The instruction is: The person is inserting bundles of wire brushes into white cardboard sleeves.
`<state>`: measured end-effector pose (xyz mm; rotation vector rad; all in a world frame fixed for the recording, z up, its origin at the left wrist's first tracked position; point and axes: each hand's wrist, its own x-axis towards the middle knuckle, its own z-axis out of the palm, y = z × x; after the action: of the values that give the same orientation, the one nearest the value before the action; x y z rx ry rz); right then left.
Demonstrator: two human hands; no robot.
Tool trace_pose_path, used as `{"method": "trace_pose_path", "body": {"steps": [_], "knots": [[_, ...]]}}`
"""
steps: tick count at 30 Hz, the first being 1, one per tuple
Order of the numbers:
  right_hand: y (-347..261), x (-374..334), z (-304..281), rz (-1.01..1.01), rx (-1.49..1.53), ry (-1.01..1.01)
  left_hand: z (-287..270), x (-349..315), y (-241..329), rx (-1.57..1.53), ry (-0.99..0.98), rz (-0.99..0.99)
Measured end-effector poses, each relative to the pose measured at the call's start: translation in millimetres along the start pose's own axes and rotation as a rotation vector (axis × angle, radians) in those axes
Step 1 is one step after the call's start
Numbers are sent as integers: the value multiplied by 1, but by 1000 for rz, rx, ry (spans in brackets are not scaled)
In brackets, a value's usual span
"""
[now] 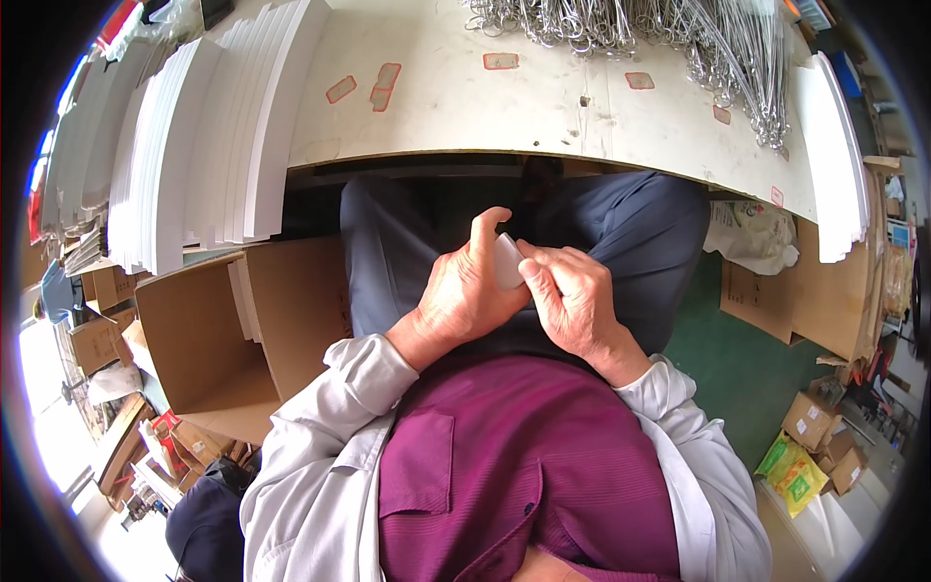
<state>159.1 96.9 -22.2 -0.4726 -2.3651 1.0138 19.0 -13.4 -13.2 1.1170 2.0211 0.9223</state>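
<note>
Both hands meet over my lap, in front of the table edge. A small whitish object with a flat face sits between them; its kind cannot be made out. My left hand is closed around it from the left, with one finger sticking up. From the other side, my right hand pinches at its right edge, thumb and fingers bent together. The palms and fingers hide much of the object's lower part.
Bundles of metal wire hooks lie on the white table at the back right. Stacks of long white strips stand at the left and right. An open cardboard box is beside my left knee; another carton stands right.
</note>
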Motion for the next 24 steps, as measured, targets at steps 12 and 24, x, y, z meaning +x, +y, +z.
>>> {"method": "trace_pose_path", "body": {"steps": [12, 24], "knots": [[-2, 5, 10, 603, 598, -8, 12, -5, -3, 170, 105, 50], [9, -1, 6, 860, 838, -58, 13, -12, -13, 213, 101, 119]]}}
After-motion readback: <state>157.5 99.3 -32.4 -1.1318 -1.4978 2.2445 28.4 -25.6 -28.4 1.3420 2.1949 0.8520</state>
